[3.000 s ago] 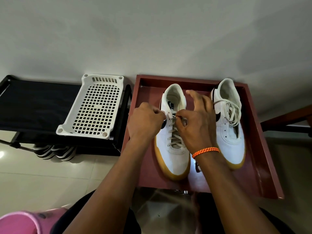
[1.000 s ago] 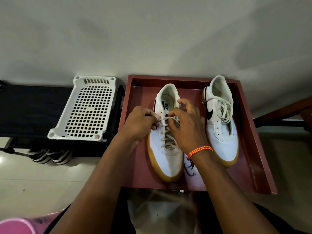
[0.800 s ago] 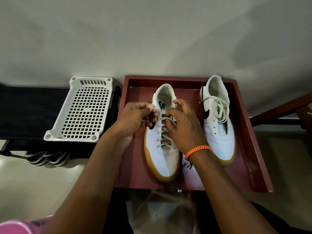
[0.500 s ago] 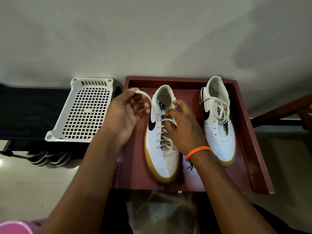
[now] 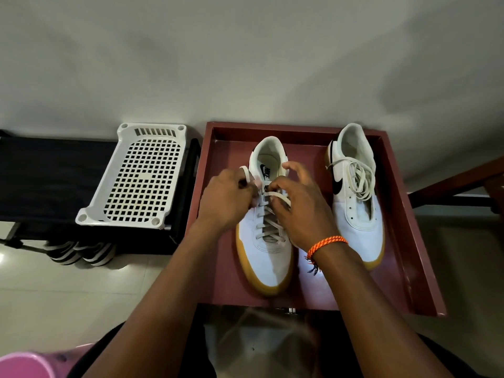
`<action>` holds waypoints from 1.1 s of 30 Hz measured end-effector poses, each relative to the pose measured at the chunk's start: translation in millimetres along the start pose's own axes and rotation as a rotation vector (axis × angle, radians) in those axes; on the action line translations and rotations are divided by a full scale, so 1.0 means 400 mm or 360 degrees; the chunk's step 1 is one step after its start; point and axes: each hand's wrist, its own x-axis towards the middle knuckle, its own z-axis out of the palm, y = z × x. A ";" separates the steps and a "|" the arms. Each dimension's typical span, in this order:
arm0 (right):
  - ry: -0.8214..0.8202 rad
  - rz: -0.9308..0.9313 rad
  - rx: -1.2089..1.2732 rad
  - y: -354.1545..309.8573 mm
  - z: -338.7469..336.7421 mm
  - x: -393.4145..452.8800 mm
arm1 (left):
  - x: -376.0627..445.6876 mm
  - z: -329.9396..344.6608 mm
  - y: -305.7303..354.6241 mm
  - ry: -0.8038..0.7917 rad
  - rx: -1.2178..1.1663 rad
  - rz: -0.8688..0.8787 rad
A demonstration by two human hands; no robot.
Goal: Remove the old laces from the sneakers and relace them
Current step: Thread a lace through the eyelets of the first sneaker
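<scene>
Two white sneakers with gum soles stand in a dark red tray [image 5: 403,241]. The left sneaker [image 5: 268,257] has a beige lace [image 5: 268,225] crossed up its front. My left hand [image 5: 226,200] pinches one lace end at the shoe's top left, the end looping over my fingers. My right hand [image 5: 302,211], with an orange wristband, holds the other lace strand at the top eyelets. The right sneaker [image 5: 354,197] sits apart, its lace [image 5: 357,181] loose and bunched over the tongue.
A white perforated plastic rack [image 5: 141,178] lies on a black stand [image 5: 51,173] left of the tray. Striped shoes [image 5: 79,252] sit under it on the tiled floor. A pink object [image 5: 24,366] shows bottom left. A wooden piece [image 5: 458,178] stands at the right.
My left hand, which had pulled the lace end out to the left, has come back to the top of the left sneaker. My right hand stays at the eyelets.
</scene>
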 end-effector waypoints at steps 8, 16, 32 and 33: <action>-0.0001 0.0003 -0.0022 0.001 -0.001 0.001 | -0.016 -0.061 0.065 -0.0202 -0.1833 -0.0042; 0.0010 -0.0005 0.0048 0.007 0.002 0.002 | -0.001 -0.105 0.039 -0.0027 -0.1880 -0.0297; -0.0048 -0.0007 0.0098 0.024 0.003 0.006 | -0.016 -0.056 0.047 -0.0049 -0.0799 -0.0055; -0.0054 -0.0001 0.0091 0.023 0.001 0.007 | -0.017 -0.062 0.051 -0.0077 -0.0955 -0.0052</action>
